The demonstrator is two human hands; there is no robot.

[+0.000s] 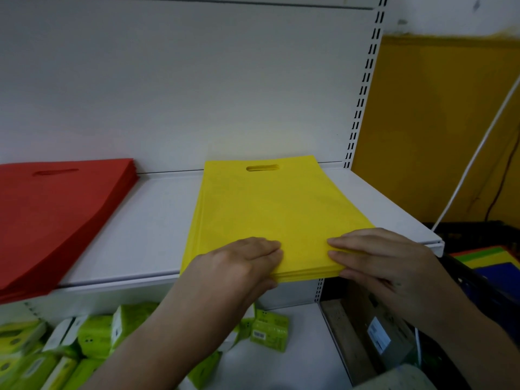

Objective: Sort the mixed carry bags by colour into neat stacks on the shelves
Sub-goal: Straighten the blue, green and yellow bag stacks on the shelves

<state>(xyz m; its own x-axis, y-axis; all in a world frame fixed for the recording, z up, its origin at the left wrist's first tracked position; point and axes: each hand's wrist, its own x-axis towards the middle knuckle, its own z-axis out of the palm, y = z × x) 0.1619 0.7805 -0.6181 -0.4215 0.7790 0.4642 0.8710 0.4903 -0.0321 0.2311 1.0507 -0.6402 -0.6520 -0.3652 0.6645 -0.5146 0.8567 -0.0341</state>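
Note:
A stack of yellow carry bags (270, 209) lies on the white shelf (146, 220), its handle slots toward the back panel and its near edge overhanging the shelf front. My left hand (242, 263) grips the stack's near edge, fingers on top and thumb beneath. My right hand (377, 257) holds the near right corner the same way, fingers flat on top and thumb under the edge. A stack of red carry bags (53, 215) sits on the same shelf at the left.
Green and white packets (84, 344) fill the lower shelf. A dark crate (478, 280) at the right holds mixed coloured bags (489, 260). A slotted upright (363, 88) bounds the shelf on the right, with a yellow wall and a white cable behind.

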